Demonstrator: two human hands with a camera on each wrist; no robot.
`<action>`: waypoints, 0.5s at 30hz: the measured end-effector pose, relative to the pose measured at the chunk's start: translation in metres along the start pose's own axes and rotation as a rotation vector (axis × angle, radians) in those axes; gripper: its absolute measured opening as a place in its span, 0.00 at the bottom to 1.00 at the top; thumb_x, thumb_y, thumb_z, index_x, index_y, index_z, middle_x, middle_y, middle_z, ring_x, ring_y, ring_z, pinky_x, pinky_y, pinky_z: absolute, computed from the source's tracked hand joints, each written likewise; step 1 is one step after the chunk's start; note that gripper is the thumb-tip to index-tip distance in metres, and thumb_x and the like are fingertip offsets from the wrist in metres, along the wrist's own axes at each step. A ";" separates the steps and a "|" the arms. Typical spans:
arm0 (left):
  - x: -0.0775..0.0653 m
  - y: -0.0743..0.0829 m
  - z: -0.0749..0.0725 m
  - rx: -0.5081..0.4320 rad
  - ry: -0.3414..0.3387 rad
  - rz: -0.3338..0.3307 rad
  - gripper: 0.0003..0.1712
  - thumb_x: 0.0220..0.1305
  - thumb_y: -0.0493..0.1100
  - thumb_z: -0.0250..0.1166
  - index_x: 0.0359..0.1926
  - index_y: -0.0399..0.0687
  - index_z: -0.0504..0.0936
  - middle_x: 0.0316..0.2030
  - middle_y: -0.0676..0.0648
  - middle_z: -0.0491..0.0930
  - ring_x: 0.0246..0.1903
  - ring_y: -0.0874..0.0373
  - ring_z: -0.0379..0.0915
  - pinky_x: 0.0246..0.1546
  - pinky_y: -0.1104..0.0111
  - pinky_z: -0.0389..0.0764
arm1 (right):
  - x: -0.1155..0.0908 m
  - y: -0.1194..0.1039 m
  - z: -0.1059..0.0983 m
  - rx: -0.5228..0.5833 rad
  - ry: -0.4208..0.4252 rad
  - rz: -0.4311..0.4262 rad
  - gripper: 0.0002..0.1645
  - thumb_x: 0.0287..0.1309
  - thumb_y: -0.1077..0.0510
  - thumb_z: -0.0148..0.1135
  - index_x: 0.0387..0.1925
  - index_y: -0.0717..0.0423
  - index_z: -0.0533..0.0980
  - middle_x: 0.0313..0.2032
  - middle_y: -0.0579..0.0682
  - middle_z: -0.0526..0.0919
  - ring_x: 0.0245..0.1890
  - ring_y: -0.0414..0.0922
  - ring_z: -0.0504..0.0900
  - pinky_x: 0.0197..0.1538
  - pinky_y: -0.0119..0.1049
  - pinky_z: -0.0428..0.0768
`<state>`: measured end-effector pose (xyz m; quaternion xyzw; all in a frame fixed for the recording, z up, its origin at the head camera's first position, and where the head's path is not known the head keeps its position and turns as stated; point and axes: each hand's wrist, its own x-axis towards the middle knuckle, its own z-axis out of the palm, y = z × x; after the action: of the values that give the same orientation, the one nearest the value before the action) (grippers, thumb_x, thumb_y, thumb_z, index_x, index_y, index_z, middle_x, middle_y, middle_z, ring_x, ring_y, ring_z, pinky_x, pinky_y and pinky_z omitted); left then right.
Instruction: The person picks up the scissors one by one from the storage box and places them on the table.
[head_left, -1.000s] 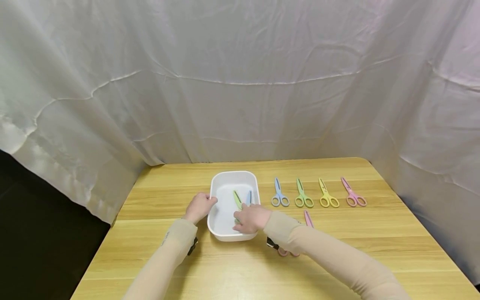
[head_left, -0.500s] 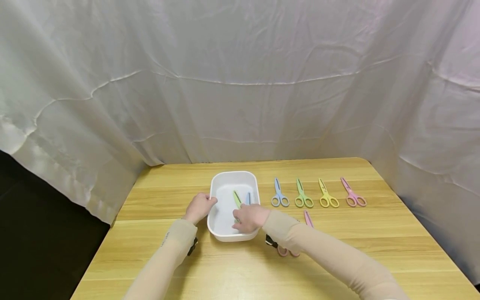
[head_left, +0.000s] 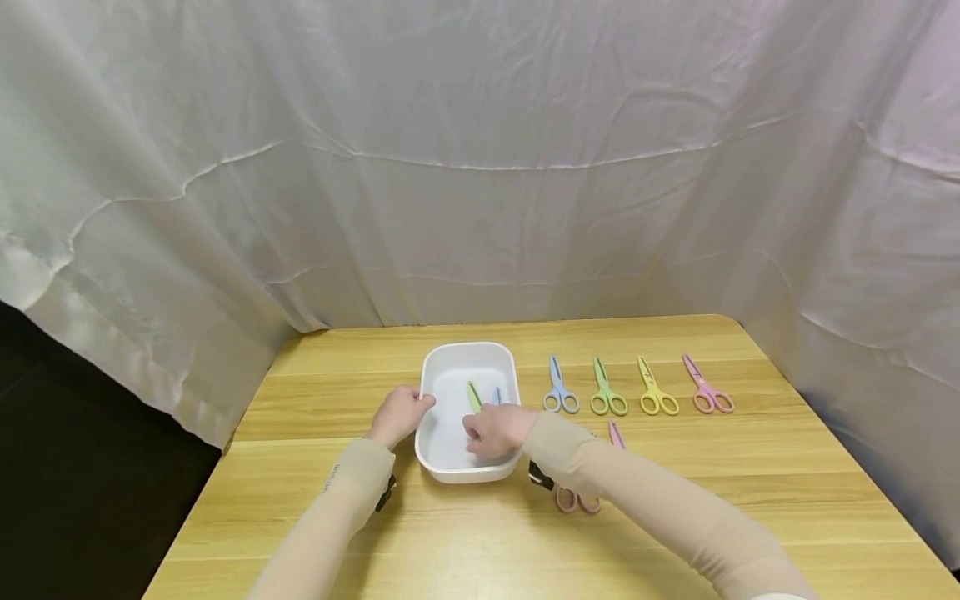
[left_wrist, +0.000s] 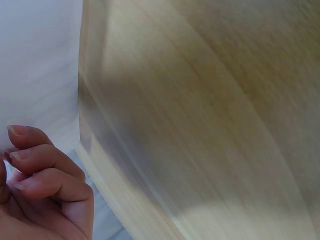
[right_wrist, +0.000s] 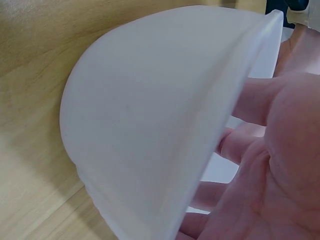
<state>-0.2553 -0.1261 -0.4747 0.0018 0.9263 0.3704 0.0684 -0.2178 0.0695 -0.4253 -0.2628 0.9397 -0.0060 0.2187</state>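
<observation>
A white plastic bin (head_left: 442,446) stands on the table. My left hand (head_left: 401,415) grips its left rim, thumb over the edge; in the left wrist view the curled fingers (left_wrist: 50,160) lie by the bin's wall. My right hand (head_left: 498,431) reaches into the bin from the right, over a pair of green scissors (head_left: 474,395) and a pair of blue scissors (head_left: 497,396). Only their blades show; the hand covers the handles. In the right wrist view the bin's wall hides the fingertips, so I cannot tell whether they hold scissors.
Right of the bin lies a row of blue scissors (head_left: 557,385), green scissors (head_left: 604,387), yellow scissors (head_left: 654,387) and pink scissors (head_left: 705,385). Another pink pair (head_left: 566,500) lies partly under the right forearm. A grey curtain (head_left: 480,217) hangs behind the table.
My right hand has shifted slightly inside the bin, its fingers more drawn in. The blue blade in the bin has moved a little left and nearer. My left hand stays on the rim.
</observation>
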 end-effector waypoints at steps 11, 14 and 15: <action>-0.002 0.001 0.000 -0.001 0.001 0.002 0.18 0.67 0.48 0.55 0.31 0.38 0.81 0.21 0.50 0.70 0.25 0.58 0.67 0.26 0.71 0.66 | 0.005 0.002 0.001 -0.009 0.004 0.044 0.13 0.68 0.49 0.58 0.37 0.55 0.79 0.31 0.47 0.77 0.29 0.40 0.74 0.35 0.33 0.75; -0.002 0.002 -0.001 -0.003 -0.001 0.000 0.18 0.67 0.48 0.55 0.33 0.38 0.82 0.22 0.49 0.72 0.26 0.58 0.69 0.26 0.71 0.67 | 0.006 0.003 0.001 -0.007 0.012 0.054 0.13 0.68 0.49 0.58 0.34 0.55 0.78 0.28 0.47 0.77 0.26 0.40 0.74 0.32 0.32 0.74; -0.002 0.003 0.000 -0.003 -0.003 -0.001 0.18 0.67 0.48 0.56 0.33 0.37 0.82 0.23 0.49 0.72 0.27 0.58 0.69 0.27 0.71 0.67 | 0.006 0.003 0.001 -0.003 0.014 0.059 0.13 0.68 0.49 0.59 0.33 0.55 0.77 0.28 0.46 0.76 0.26 0.40 0.73 0.32 0.32 0.74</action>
<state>-0.2532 -0.1247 -0.4724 0.0019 0.9258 0.3716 0.0700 -0.2233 0.0693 -0.4292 -0.2352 0.9486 0.0002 0.2117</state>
